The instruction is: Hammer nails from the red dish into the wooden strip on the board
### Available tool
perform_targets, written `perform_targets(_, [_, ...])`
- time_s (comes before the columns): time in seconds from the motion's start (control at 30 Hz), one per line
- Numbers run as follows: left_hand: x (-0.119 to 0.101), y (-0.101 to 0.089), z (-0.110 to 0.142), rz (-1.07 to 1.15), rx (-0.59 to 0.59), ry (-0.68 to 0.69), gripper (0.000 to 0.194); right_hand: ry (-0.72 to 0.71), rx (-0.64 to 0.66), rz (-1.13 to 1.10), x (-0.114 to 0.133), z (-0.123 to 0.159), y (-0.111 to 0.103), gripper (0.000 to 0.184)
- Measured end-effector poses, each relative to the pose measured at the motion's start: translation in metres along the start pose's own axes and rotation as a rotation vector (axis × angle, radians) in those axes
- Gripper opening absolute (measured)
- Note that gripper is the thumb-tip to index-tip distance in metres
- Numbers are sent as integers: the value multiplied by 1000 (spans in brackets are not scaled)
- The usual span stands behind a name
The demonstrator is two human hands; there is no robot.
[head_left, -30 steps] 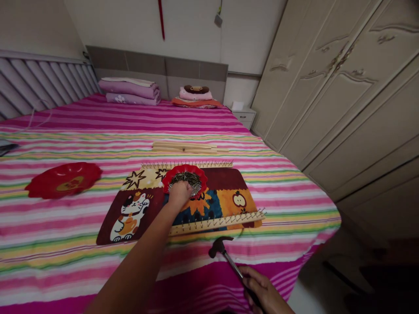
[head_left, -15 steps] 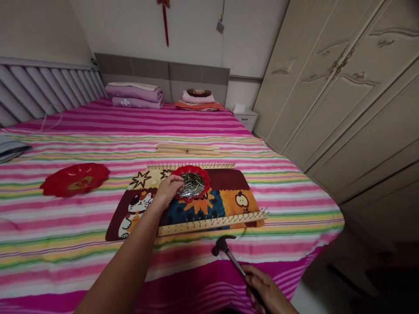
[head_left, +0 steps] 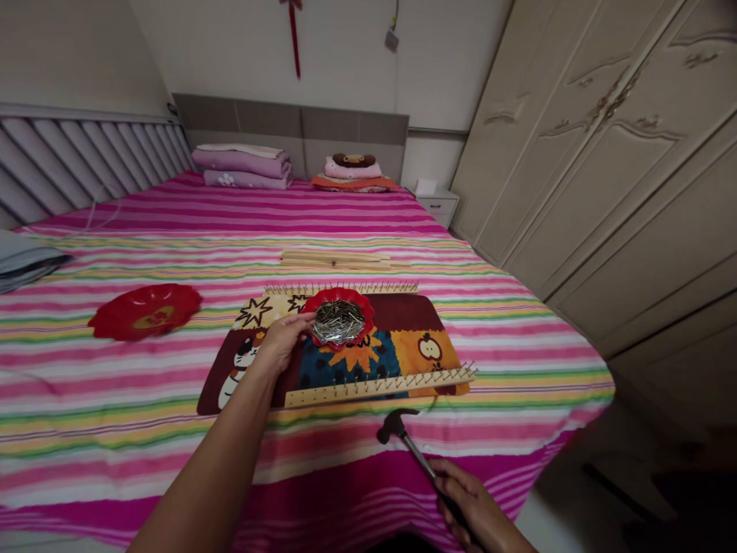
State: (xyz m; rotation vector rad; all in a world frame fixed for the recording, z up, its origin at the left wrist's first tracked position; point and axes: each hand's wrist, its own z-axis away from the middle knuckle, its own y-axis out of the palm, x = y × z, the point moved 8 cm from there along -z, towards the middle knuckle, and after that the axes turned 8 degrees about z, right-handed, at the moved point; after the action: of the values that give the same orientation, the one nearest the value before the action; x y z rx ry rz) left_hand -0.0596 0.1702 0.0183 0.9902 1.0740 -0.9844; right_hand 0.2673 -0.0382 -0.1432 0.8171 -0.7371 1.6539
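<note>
My left hand (head_left: 284,340) is at the left rim of a red scalloped bowl (head_left: 369,329) full of loose nails (head_left: 339,319). Its fingers are closed together, and whatever lies between the fingertips is too small to make out. In my right hand (head_left: 461,495) is a claw hammer (head_left: 410,445), gripped by its dark handle with the head pointing up and left. Just beyond the hammer head lies a wooden strip (head_left: 305,398) with a row of nails standing along it; its left end shows bare holes. Another nail-studded strip (head_left: 397,288) lies behind the bowl.
Under the bowl is a patterned mat (head_left: 403,315) on a striped bedsheet (head_left: 143,415). To the left sits a red scalloped plate (head_left: 173,303). Plain wooden strips (head_left: 337,260) lie farther back. Folded bedding (head_left: 245,165) is by the headboard, and a wardrobe (head_left: 576,169) stands right.
My left hand has drawn back a little to the left, from over the nails to the bowl's rim. The hammer stays in my right hand. The view has shifted slightly.
</note>
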Motion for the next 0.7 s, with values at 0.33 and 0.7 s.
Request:
perform_targets(0.33, [-5, -9, 43, 25, 53, 63, 42, 26, -13, 39, 15, 9, 1, 44])
perform_targets(0.7, [31, -24, 94, -138, 77, -77, 39, 38, 12, 47, 17, 13, 0, 40])
